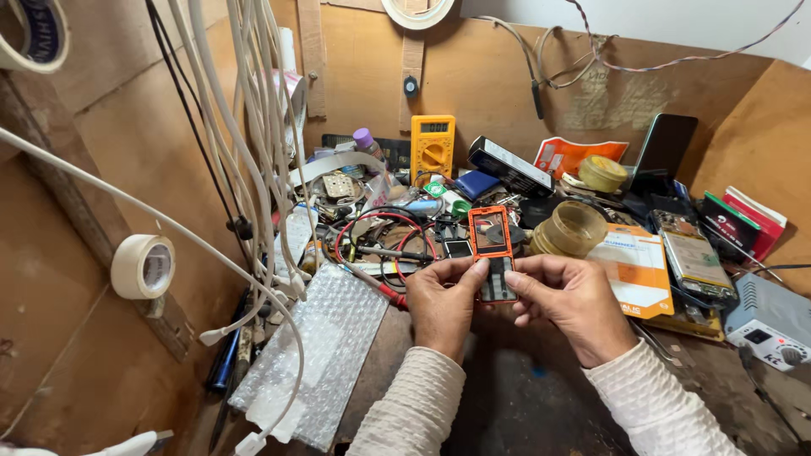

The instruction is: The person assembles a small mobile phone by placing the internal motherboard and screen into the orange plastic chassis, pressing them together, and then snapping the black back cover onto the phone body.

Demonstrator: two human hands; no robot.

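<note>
An orange mobile phone front frame [492, 245] with an empty screen window and keypad opening is held upright above the cluttered workbench. My left hand [442, 302] pinches its lower left edge with thumb and fingertips. My right hand [571, 304] grips its lower right edge, thumb on the front. Both wrists wear cream knitted sleeves. The lower end of the frame is partly hidden by my fingers.
A yellow multimeter [432, 149] leans on the back wall. Red and black probe leads [384, 241], tape rolls [574, 228], a bubble-wrap sheet [317, 355], an opened phone [694, 262], orange packets [635, 270] and a grey power unit [773, 321] crowd the bench. White cables [253, 152] hang at left.
</note>
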